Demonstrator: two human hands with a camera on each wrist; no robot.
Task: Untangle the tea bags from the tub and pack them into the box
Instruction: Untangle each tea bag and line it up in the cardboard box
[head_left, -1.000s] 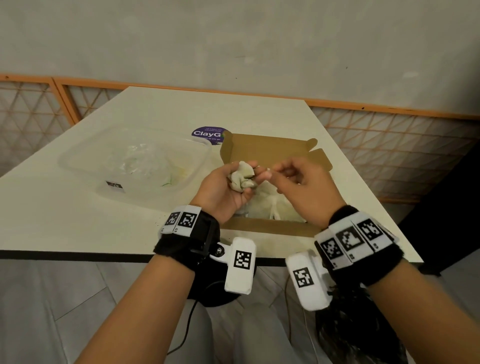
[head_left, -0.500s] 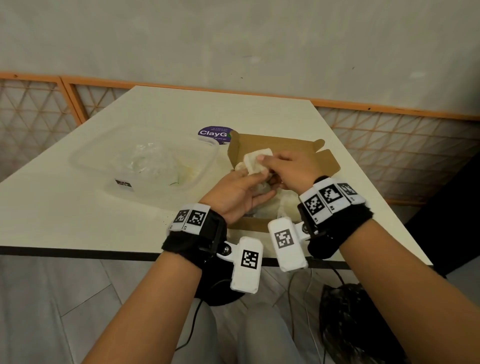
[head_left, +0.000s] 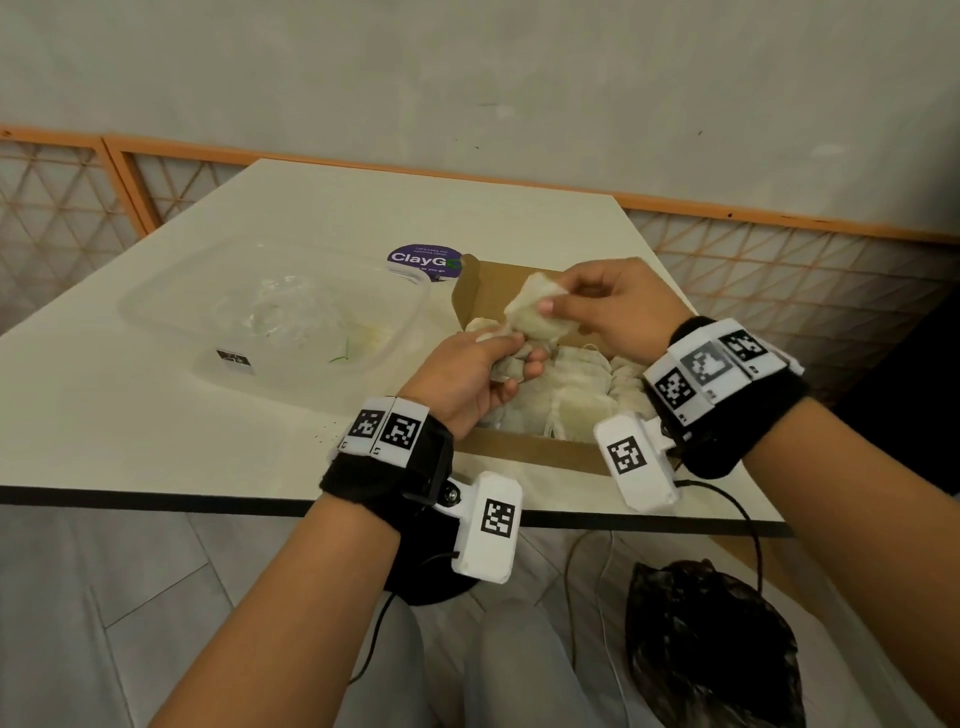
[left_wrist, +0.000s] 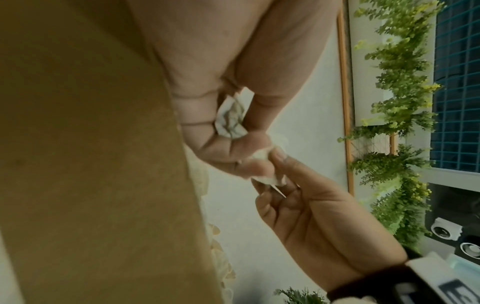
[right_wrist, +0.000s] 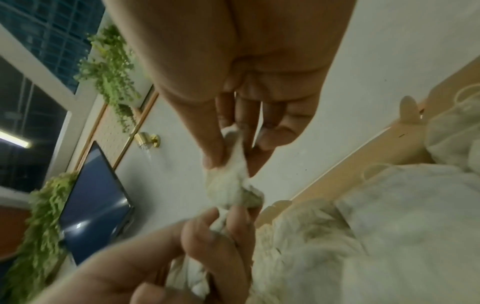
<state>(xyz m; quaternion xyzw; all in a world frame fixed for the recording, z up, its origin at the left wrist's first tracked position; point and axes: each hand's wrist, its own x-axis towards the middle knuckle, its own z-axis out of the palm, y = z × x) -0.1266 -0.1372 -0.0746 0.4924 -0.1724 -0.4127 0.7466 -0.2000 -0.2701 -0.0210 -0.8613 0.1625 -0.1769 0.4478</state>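
Over the open cardboard box (head_left: 524, 451), both hands hold a pale tea bag (head_left: 535, 317). My right hand (head_left: 558, 307) pinches its upper end between thumb and fingers. My left hand (head_left: 501, 358) grips the crumpled lower end just below. The same tea bag (right_wrist: 231, 189) hangs stretched between the two hands in the right wrist view, and its crumpled paper (left_wrist: 231, 117) shows inside my left fingers in the left wrist view. Several tea bags (head_left: 576, 395) lie packed in the box. The clear plastic tub (head_left: 270, 317) stands to the left with a little clear wrap in it.
A purple round sticker (head_left: 423, 260) lies on the cream table (head_left: 156, 431) behind the box. An orange lattice railing (head_left: 779, 270) runs behind and right of the table. A black bag (head_left: 711, 644) sits on the floor under the table's front right edge.
Both hands moved forward from in front of the box to above it. The balled tea bag has been drawn out, with my right hand lifting its upper end away from my left.
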